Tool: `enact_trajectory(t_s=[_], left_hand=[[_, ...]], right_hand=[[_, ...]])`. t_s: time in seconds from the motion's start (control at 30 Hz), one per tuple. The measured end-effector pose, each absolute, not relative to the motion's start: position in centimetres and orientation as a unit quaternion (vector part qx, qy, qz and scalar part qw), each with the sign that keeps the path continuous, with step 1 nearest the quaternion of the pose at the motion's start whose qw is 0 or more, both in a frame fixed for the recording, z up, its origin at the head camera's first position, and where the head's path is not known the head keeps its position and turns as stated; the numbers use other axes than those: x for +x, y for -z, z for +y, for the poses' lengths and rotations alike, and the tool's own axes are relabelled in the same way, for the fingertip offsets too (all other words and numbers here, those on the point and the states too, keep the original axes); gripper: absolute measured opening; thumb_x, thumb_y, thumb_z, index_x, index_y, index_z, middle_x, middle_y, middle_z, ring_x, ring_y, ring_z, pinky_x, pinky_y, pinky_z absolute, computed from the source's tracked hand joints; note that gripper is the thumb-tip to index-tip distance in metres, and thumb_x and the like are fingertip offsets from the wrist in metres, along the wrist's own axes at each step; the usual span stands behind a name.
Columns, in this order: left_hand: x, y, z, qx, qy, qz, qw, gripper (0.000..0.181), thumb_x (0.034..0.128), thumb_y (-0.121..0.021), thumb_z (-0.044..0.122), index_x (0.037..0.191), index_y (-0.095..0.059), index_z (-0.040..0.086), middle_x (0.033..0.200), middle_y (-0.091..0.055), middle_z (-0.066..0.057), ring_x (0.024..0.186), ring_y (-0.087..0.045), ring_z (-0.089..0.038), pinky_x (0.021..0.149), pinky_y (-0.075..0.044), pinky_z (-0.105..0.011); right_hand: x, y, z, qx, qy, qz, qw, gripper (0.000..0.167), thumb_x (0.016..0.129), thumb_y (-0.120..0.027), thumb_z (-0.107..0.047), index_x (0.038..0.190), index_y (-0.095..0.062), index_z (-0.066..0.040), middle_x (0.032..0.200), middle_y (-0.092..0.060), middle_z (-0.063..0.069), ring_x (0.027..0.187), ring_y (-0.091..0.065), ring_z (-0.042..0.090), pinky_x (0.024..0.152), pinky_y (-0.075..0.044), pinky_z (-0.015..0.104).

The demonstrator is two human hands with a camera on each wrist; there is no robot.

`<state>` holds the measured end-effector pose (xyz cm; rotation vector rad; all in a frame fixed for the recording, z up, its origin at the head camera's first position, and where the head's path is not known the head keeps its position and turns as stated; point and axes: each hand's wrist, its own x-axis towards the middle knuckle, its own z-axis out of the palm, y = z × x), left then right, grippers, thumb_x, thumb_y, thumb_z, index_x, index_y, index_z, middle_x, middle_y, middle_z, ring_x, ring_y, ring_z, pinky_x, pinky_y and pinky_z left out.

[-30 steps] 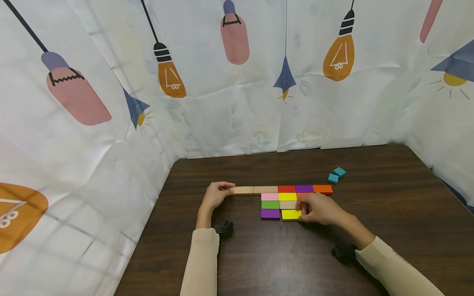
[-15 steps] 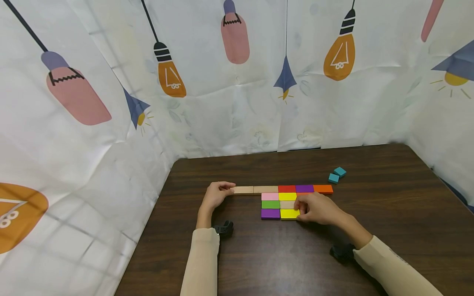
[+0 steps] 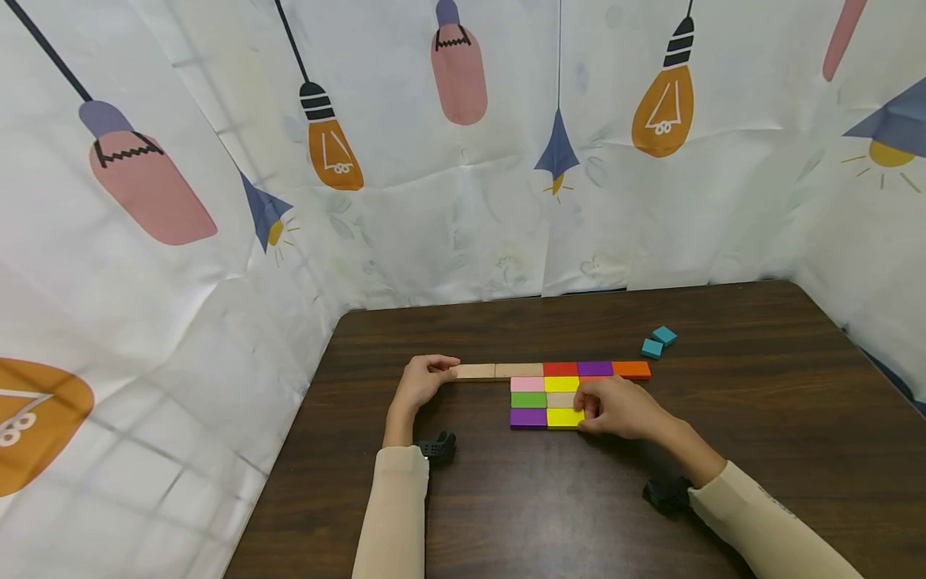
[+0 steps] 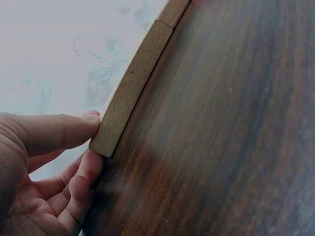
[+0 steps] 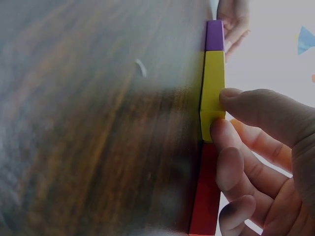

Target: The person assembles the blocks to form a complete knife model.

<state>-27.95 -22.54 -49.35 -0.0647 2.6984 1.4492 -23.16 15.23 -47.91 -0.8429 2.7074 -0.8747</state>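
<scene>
My left hand (image 3: pixel 422 384) pinches the left end of a plain wooden block (image 3: pixel 475 371), thumb and fingers at its end in the left wrist view. A second plain block (image 3: pixel 518 371), then red (image 3: pixel 560 369), purple (image 3: pixel 596 369) and orange (image 3: pixel 631 370) ones continue that row. Below it lie shorter rows: pink (image 3: pixel 527 384), green (image 3: pixel 529 400) and purple blocks at left. My right hand (image 3: pixel 624 408) pinches the front yellow block (image 3: pixel 563 417) between thumb and finger, beside that purple one. This hand hides the rows' right part; a red block (image 5: pixel 204 191) shows there in the right wrist view.
Two small teal blocks (image 3: pixel 658 342) lie beyond the right end of the long row. The dark wooden table (image 3: pixel 535 507) spreads around the blocks. A patterned white cloth (image 3: pixel 463 217) hangs behind it and along the sides.
The front yellow block has moved slightly left and away from me, closing the gap to the purple and plain blocks. My right hand shifted with it; the left hand stayed put.
</scene>
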Motion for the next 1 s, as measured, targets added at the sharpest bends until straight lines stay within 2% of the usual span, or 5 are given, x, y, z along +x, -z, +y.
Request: enact_trajectory(t_s=[0.37,0.6,0.8,1.0], left_hand=[[-27.9,49.5,-22.6,-0.023,-0.475,0.879,0.034,0.019,0.0949,-0.075,0.019,0.113,-0.08,0.02,0.106,-0.074,-0.005,0.09,-0.062,-0.022,0.079,-0.051,-0.035],[-27.9,49.5,-22.7,-0.021,-0.475,0.879,0.035,0.018,0.0951,-0.074,0.019,0.112,-0.08,0.02,0.106,-0.073,-0.005,0.09,-0.062,-0.021,0.078,-0.051,-0.035],[-27.9,49.5,-22.7,-0.018,-0.473,0.88,0.035,0.019,0.0953,-0.074,0.02,0.114,-0.08,0.019,0.107,-0.073,-0.005,0.089,-0.061,-0.021,0.078,-0.052,-0.035],[-27.9,49.5,-22.5,-0.013,-0.471,0.881,0.032,0.019,0.0954,-0.074,0.019,0.113,-0.08,0.018,0.108,-0.073,-0.005,0.089,-0.061,-0.021,0.078,-0.051,-0.035]], right_hand=[[-23.3,48.0,15.3,-0.282,0.301,0.906,0.098,0.02,0.084,-0.085,-0.023,0.094,-0.068,-0.018,0.072,-0.059,-0.012,0.065,-0.052,0.004,0.062,-0.046,0.023],[-24.2,47.5,16.7,-0.271,0.343,0.891,0.122,0.016,0.09,-0.08,-0.026,0.097,-0.07,-0.017,0.074,-0.061,-0.009,0.064,-0.055,0.008,0.061,-0.05,0.024],[-25.6,47.1,19.1,-0.23,0.382,0.891,0.086,0.015,0.095,-0.075,-0.025,0.103,-0.07,-0.013,0.076,-0.063,-0.001,0.063,-0.056,0.013,0.058,-0.05,0.027],[-26.8,46.8,22.0,-0.191,0.394,0.899,0.023,0.012,0.1,-0.069,-0.022,0.104,-0.07,-0.011,0.082,-0.069,0.008,0.067,-0.061,0.018,0.061,-0.051,0.027]])
